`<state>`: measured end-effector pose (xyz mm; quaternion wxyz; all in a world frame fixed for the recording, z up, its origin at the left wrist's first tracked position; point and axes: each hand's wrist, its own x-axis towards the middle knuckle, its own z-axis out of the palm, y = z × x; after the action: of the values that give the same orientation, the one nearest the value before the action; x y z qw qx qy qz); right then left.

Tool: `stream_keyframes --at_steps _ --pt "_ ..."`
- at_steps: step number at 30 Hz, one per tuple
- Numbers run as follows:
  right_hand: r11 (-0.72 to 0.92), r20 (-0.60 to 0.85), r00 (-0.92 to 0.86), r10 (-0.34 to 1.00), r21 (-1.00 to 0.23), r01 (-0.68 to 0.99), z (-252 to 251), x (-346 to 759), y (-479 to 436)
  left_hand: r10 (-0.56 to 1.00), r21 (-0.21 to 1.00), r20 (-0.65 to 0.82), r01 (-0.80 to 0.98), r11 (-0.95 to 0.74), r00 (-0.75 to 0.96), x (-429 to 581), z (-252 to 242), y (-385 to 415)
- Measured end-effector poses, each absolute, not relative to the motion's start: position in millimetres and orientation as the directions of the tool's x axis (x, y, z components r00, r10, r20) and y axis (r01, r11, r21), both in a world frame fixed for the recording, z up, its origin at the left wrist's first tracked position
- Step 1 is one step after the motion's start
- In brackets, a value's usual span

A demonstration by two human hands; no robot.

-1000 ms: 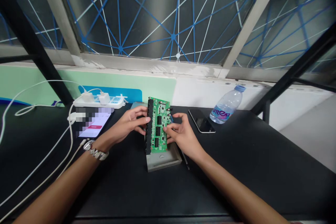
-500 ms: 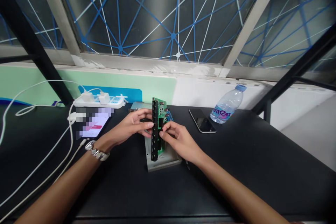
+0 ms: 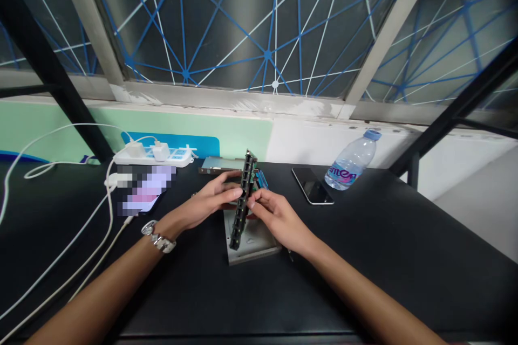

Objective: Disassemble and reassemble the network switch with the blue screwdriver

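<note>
A green circuit board with a long row of black ports (image 3: 244, 194) is held up on edge, tilted with its top to the right. From the left, my left hand (image 3: 210, 200) grips it, thumb on the port row and fingers behind. My right hand (image 3: 279, 214) is closed at the board's right side, thumb and fingertips pinched against it; the exact contact is partly hidden. Beneath the board lies a grey metal casing part (image 3: 257, 245) on the black table. Something blue (image 3: 262, 179) shows behind the board.
Another flat metal piece (image 3: 226, 164) lies behind my left hand. A black phone (image 3: 312, 186) and a water bottle (image 3: 351, 163) stand to the right. On the left are a lit phone (image 3: 156, 194), a white power strip (image 3: 178, 156) and loose white cables (image 3: 95, 215).
The board has turned, so its green face is mostly hidden now, and its top leans further right. My left hand has shifted slightly right; my right hand has barely moved.
</note>
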<state>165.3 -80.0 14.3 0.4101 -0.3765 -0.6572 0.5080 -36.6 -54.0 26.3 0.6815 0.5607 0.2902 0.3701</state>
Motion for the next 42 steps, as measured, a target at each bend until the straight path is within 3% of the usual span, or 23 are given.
stream_keyframes --at_steps 9,15,24,35,42 --pt "0.392 0.234 -0.421 0.876 -0.855 0.340 23 168 -87 0.796 0.978 0.056 -0.194 0.078 0.603 -33 24 -57" --pt "0.427 0.264 -0.395 0.880 -0.804 0.413 30 164 -92 0.855 0.987 0.060 -0.157 0.025 0.515 -29 21 -57" --pt "0.433 0.320 -0.345 0.883 -0.838 0.332 32 164 -97 0.923 0.982 0.074 -0.189 -0.002 0.377 -28 15 -52" --pt "0.424 0.297 -0.405 0.865 -0.863 0.273 28 159 -101 0.924 0.981 0.067 -0.192 0.007 0.375 -28 18 -54" --pt "0.434 0.320 -0.375 0.870 -0.857 0.276 27 163 -98 0.933 0.947 0.044 -0.312 0.075 0.357 -27 21 -49"
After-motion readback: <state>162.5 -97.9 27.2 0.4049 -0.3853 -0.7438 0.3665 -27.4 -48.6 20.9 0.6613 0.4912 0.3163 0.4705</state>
